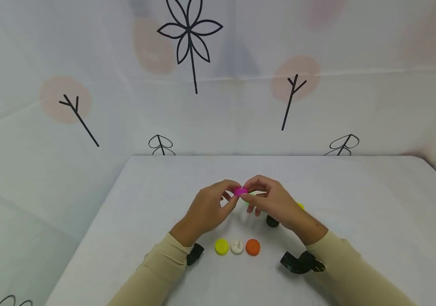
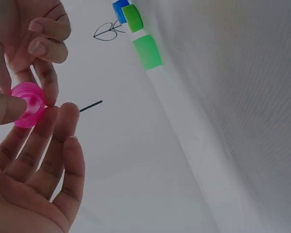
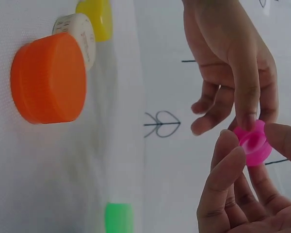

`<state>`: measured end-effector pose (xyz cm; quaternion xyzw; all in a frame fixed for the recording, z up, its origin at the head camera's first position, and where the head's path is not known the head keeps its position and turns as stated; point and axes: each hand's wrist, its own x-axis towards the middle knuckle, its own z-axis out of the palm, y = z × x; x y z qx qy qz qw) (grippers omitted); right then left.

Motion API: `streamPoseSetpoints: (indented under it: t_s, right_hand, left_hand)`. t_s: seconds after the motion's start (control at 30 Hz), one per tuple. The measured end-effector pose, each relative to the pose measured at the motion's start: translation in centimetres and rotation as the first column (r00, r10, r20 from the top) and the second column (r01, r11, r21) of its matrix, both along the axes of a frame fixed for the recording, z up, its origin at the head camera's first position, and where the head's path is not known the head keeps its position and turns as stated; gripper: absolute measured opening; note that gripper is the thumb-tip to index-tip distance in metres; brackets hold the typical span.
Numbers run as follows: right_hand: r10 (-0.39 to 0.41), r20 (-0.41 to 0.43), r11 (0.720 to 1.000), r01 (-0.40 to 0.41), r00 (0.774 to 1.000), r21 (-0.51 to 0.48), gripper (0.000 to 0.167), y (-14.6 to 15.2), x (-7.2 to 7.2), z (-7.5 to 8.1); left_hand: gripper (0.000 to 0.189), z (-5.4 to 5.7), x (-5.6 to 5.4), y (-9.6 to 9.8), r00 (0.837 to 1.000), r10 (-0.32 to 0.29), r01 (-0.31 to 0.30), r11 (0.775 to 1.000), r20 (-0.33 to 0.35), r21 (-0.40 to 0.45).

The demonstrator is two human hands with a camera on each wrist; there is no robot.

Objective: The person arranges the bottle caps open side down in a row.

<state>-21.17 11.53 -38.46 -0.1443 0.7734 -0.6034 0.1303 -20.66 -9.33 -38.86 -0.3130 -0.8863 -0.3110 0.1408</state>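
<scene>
Both hands meet over the table and hold one small pink bottle cap (image 1: 240, 192) between them. From the left side my left hand (image 1: 209, 208) pinches it with thumb and fingertips. My right hand (image 1: 273, 202) grips its other side, the lower fingers hanging loosely bent. In the left wrist view the hollow inside of the pink cap (image 2: 33, 114) faces the camera, with a thumb across part of it. The right wrist view shows the pink cap (image 3: 254, 151) with fingertips of both hands around its rim.
Nearer the body lie a yellow cap (image 1: 222, 246), a white cap (image 1: 236, 247) and an orange cap (image 1: 253, 247) in a row. A black cap (image 1: 273, 221) and another yellow piece (image 1: 300, 205) are partly behind the right arm. Blue (image 2: 120, 11) and green caps (image 2: 148, 52) show in the left wrist view.
</scene>
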Motion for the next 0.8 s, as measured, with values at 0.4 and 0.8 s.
streamPoseSetpoints:
  t_s: [0.4,0.8]
  right_hand:
    - [-0.017,-0.099,0.998,0.024,0.995,0.065,0.026,0.3,1.7,1.9]
    - [-0.003,-0.167,0.992,0.023,0.986,0.123,0.027,1.9,3.6,2.9]
  left_hand:
    - [0.026,0.8,0.8,0.0,0.993,-0.113,0.115,0.988,-0.033,0.098]
    - [0.027,2.4,2.5,1.5,0.986,-0.066,0.048,0.992,0.151,0.118]
